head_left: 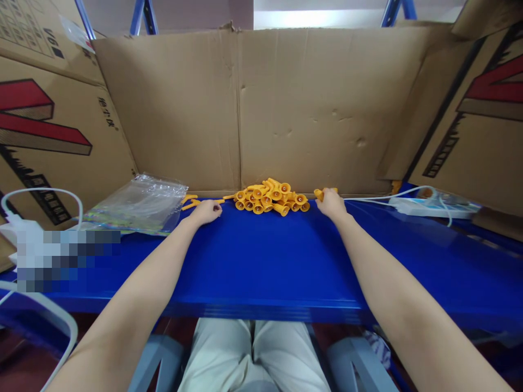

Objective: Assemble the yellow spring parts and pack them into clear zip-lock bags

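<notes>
A heap of yellow trumpet-shaped pieces [266, 200] lies at the back of the blue table, most of their flared ends facing me. To its right, my right hand [333, 207] is closed around a yellow piece [318, 194] of the same colour, whose end sticks out on the left of the fingers. My left hand [206, 213] rests left of the heap with its fingers curled together. What it pinches, if anything, I cannot make out. Slim yellow stick-like parts [189, 206] lie beside and behind that hand.
Clear plastic bags [141, 204] lie to the left of my left hand. A cardboard panel [310, 109] stands along the back, with printed cartons [44, 125] at the sides. A white power strip [433, 207] with cables lies at right, and a white device [30, 231] at left.
</notes>
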### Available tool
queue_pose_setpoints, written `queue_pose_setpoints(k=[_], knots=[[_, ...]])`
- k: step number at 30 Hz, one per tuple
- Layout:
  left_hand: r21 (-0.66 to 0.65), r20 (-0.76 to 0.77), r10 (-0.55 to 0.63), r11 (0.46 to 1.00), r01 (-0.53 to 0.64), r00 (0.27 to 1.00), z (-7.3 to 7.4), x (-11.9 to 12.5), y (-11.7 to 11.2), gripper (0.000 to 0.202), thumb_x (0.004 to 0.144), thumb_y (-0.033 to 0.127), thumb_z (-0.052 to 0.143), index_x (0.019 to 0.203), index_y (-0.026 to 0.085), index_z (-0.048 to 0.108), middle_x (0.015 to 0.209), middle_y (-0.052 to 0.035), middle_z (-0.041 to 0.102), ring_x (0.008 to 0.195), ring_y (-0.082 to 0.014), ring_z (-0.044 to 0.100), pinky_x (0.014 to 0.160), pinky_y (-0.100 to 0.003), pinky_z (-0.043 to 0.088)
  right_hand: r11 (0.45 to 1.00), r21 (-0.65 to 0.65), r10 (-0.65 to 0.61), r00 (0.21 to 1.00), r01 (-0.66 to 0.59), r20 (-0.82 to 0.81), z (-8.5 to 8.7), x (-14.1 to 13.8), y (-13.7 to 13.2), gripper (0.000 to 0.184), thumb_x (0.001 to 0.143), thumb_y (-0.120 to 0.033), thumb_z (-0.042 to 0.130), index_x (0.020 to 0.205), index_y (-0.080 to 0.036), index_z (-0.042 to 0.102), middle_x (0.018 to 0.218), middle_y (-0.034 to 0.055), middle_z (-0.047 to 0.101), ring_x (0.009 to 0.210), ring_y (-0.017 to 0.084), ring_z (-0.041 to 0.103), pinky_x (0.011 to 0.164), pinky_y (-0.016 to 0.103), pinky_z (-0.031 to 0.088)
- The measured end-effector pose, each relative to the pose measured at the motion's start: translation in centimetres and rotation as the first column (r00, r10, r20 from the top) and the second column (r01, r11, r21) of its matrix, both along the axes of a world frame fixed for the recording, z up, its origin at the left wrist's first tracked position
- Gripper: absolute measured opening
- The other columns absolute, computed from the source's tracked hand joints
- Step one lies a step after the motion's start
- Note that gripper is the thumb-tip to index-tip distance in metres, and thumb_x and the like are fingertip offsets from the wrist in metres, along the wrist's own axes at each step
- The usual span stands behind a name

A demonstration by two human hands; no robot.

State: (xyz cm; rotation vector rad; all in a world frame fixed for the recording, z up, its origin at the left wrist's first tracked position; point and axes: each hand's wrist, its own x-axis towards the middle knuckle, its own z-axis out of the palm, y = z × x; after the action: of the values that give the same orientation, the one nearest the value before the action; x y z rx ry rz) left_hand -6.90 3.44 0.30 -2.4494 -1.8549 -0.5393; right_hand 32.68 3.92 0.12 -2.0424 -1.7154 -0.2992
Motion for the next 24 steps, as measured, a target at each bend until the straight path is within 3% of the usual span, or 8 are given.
queue_pose_setpoints(k=[4,8,11,13,17,20,22,24], knots=[[-0.037,0.102,-0.095,0.994,0.099,0.990,0.4,1.2,-0.5,0.023,0.075,0.023,0.049,0.085,0.017,0.069,0.089,-0.0047,0.071,0.083,-0.0178,0.064,0.077,-0.025,0.046,0.992,0.114,0.050,0.998,-0.054,0.040,1.3,-1.5,-0.7,0.027,0.084,-0.018,0.044,0.108,-0.010,0.054,0.113,0.0177,0.054,0.103,0.028,0.054,0.085,0.038,0.040],[0.033,0.134,-0.025,0.999,0.021,0.991,0.2,1.3,-0.4,0.034,0.076,0.019,0.046,0.103,0.014,0.066,0.100,-0.0087,0.068,0.088,-0.0189,0.062,0.081,-0.028,0.047,0.957,0.239,0.157,0.987,-0.162,0.039,2.5,-3.4,-1.6,0.030,0.086,-0.021,0.041,0.112,-0.013,0.055,0.112,0.0164,0.054,0.104,0.029,0.052,0.085,0.041,0.040],[0.075,0.033,0.053,0.996,-0.055,0.998,-0.3,0.6,-0.2,0.044,0.075,0.012,0.043,0.114,0.019,0.063,0.120,-0.0092,0.060,0.111,-0.0232,0.054,0.095,-0.034,0.040,0.905,0.311,0.289,0.956,-0.289,0.049,3.3,-5.1,-2.3,0.035,0.088,-0.027,0.041,0.120,-0.018,0.052,0.114,0.0136,0.053,0.102,0.028,0.054,0.085,0.041,0.041],[0.013,-0.041,0.105,0.994,-0.104,0.994,-0.5,0.2,-0.1,0.053,0.073,0.009,0.042,0.122,0.025,0.057,0.126,-0.0072,0.056,0.119,-0.0250,0.048,0.099,-0.038,0.037,0.871,0.309,0.377,0.923,-0.381,0.073,3.6,-6.4,-2.8,0.040,0.088,-0.027,0.042,0.126,-0.018,0.049,0.114,0.0127,0.053,0.101,0.026,0.055,0.087,0.040,0.041],[-0.092,-0.134,0.150,0.982,-0.163,0.979,-0.2,0.1,-0.4,0.052,0.076,0.014,0.042,0.126,0.027,0.051,0.119,-0.0091,0.058,0.112,-0.0262,0.053,0.092,-0.038,0.041,0.796,0.151,0.572,0.810,-0.586,0.128,3.8,-8.8,-3.5,0.044,0.085,-0.021,0.047,0.129,-0.017,0.048,0.113,0.0113,0.055,0.102,0.023,0.056,0.088,0.034,0.042],[-0.083,-0.189,0.117,0.987,-0.135,0.975,0.5,0.6,-0.8,0.046,0.078,0.019,0.044,0.122,0.025,0.053,0.114,-0.0105,0.059,0.107,-0.0267,0.056,0.088,-0.036,0.042,0.707,-0.026,0.702,0.697,-0.707,0.143,3.2,-10.4,-3.8,0.035,0.082,-0.020,0.053,0.117,-0.016,0.057,0.112,0.0102,0.059,0.103,0.022,0.056,0.089,0.032,0.041],[-0.099,-0.188,0.041,0.993,-0.060,0.981,0.9,1.0,-1.1,0.042,0.076,0.021,0.046,0.117,0.023,0.057,0.111,-0.0092,0.062,0.103,-0.0255,0.058,0.086,-0.033,0.043,0.679,-0.132,0.734,0.667,-0.722,0.130,2.7,-11.2,-3.9,0.024,0.081,-0.022,0.055,0.103,-0.015,0.061,0.105,0.0100,0.063,0.099,0.022,0.057,0.086,0.031,0.043],[-0.142,-0.150,-0.029,0.990,0.008,0.988,1.2,1.5,-1.4,0.037,0.072,0.023,0.049,0.107,0.022,0.061,0.104,-0.0064,0.065,0.094,-0.0227,0.060,0.080,-0.029,0.044,0.685,-0.215,0.726,0.678,-0.696,0.117,2.2,-11.9,-4.2,0.018,0.081,-0.024,0.056,0.095,-0.014,0.061,0.100,0.0106,0.064,0.093,0.022,0.060,0.080,0.029,0.044]])
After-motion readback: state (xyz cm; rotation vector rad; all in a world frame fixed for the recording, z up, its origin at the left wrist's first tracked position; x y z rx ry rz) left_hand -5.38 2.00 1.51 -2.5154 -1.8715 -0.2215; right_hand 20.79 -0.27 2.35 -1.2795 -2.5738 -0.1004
